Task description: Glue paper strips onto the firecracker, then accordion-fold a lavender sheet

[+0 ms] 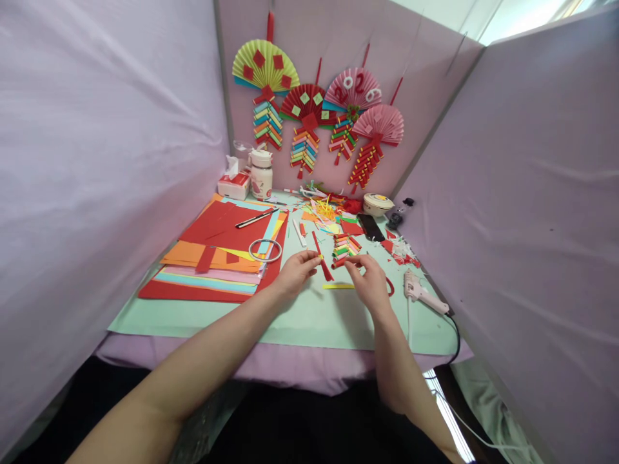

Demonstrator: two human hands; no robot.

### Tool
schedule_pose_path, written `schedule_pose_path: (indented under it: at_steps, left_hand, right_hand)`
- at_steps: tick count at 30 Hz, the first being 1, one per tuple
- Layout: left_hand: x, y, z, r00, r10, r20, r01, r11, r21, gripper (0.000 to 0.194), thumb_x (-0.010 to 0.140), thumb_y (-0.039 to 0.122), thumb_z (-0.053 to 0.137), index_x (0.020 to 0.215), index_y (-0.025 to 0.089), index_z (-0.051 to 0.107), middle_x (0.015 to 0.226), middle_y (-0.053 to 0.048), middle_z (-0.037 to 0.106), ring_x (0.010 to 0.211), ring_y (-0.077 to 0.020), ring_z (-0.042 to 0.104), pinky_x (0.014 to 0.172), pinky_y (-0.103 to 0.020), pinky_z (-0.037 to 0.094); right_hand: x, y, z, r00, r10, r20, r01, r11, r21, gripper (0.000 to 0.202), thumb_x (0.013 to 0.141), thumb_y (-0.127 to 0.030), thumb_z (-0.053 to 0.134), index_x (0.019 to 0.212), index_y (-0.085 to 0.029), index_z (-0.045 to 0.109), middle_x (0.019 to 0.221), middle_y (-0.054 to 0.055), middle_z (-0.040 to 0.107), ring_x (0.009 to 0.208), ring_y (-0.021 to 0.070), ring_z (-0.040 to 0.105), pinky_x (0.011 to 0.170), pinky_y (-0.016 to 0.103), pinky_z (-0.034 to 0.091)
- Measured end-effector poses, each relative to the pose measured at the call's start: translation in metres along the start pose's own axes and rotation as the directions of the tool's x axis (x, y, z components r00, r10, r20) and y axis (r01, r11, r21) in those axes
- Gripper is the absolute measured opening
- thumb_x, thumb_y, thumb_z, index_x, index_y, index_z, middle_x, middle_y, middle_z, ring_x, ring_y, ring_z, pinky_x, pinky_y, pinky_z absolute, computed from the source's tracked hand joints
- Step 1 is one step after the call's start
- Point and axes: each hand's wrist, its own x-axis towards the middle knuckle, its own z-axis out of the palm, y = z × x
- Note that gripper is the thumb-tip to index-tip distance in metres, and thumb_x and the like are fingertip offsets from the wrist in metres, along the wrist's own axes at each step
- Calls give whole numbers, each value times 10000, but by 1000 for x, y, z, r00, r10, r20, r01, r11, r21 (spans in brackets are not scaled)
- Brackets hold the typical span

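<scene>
My left hand [296,273] and my right hand [370,281] hover together over the light green mat [309,319]. My right hand pinches a small red rolled paper tube [340,263] at its fingertips. My left hand's fingers are curled close to a red paper strip [322,256] that lies on the mat; whether they grip it I cannot tell. A cluster of small coloured paper rolls [346,245] lies just beyond the fingers. A thin yellow strip [337,285] lies below the hands.
A stack of coloured paper sheets [217,254] with a tape ring [265,250] lies at the left. A glue gun [422,294] with its cord rests at the right. A phone [371,227], a tissue box [234,185], a jar [261,174] and paper fans [309,106] are at the back.
</scene>
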Motion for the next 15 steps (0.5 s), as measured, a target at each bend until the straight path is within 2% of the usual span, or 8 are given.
schedule_pose_path:
  at_steps: [2, 4, 9, 15]
  left_hand:
    - [-1, 1, 1, 998, 60, -10, -59, 994, 87, 310, 592, 394, 829, 774, 192, 681, 802, -11, 645, 759, -133, 552, 737, -263, 412]
    - [-1, 2, 1, 991, 130, -16, -126, 979, 162, 278, 608, 387, 813, 764, 189, 694, 786, -16, 653, 757, -145, 553, 749, -274, 417]
    - [-2, 4, 1, 959, 285, 9, -277, 922, 270, 190, 635, 342, 785, 713, 188, 704, 778, -27, 654, 810, -178, 580, 808, -296, 434]
    - [-2, 1, -1, 932, 355, 65, -353, 858, 373, 107, 701, 295, 738, 726, 195, 706, 814, -35, 655, 837, -183, 594, 828, -300, 441]
  right_hand:
    - [2, -17, 5, 999, -46, 11, 43, 983, 181, 204, 832, -367, 557, 843, -207, 683, 897, 51, 687, 844, 187, 606, 814, 317, 457]
    - [4, -27, 11, 999, -24, 22, 18, 964, 265, 171, 782, -360, 598, 812, -209, 673, 861, 34, 683, 793, 173, 600, 777, 306, 471]
    - [6, -27, 21, 999, -11, 45, -4, 950, 314, 152, 735, -331, 616, 810, -207, 663, 836, 29, 672, 785, 171, 587, 766, 310, 480]
    - [4, -20, 24, 998, -51, 21, 40, 935, 352, 119, 754, -319, 596, 752, -210, 643, 804, 21, 669, 808, 174, 594, 789, 314, 478]
